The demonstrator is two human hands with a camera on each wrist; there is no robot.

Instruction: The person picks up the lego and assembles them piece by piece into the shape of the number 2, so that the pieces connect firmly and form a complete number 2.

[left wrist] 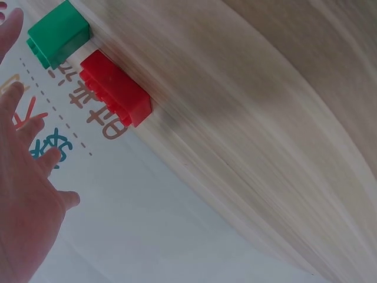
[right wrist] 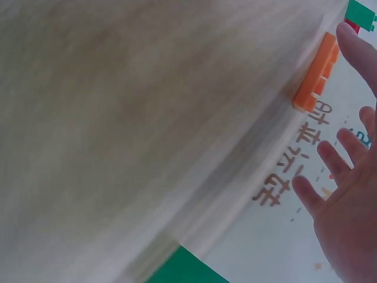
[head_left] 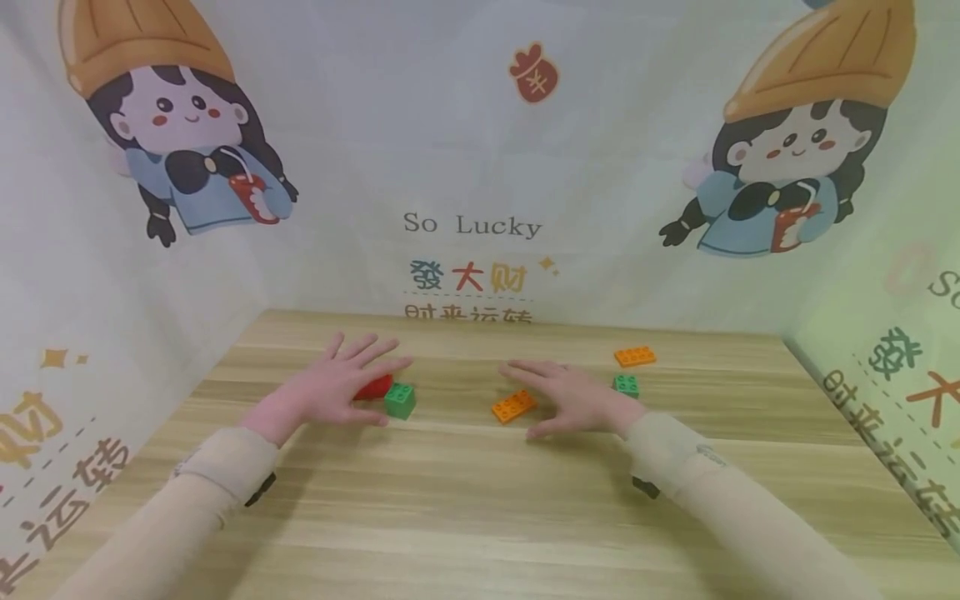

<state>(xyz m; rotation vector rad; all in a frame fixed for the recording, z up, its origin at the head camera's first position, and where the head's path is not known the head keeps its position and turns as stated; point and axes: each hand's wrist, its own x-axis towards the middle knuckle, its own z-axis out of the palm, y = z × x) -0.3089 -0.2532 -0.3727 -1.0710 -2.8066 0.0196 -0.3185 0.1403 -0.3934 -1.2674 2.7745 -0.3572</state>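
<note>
My left hand (head_left: 337, 385) hovers with spread fingers over a red building brick (head_left: 375, 387), partly covering it in the head view. Just right of the red brick stands a green building brick (head_left: 400, 402); both also show whole in the left wrist view, the red one (left wrist: 116, 87) beside the green one (left wrist: 60, 34). My right hand (head_left: 576, 397) is spread too, holding nothing, beside a flat orange brick (head_left: 513, 407) at its fingertips' left. A second green brick (head_left: 626, 385) sits behind the right wrist, partly hidden by it. Farther back lies another flat orange brick (head_left: 635, 357).
The wood-grain table (head_left: 465, 508) runs back to a white printed cloth (head_left: 337, 250) that hangs behind it and along both sides. Dark wrist-camera parts (head_left: 645, 487) show under the sleeves.
</note>
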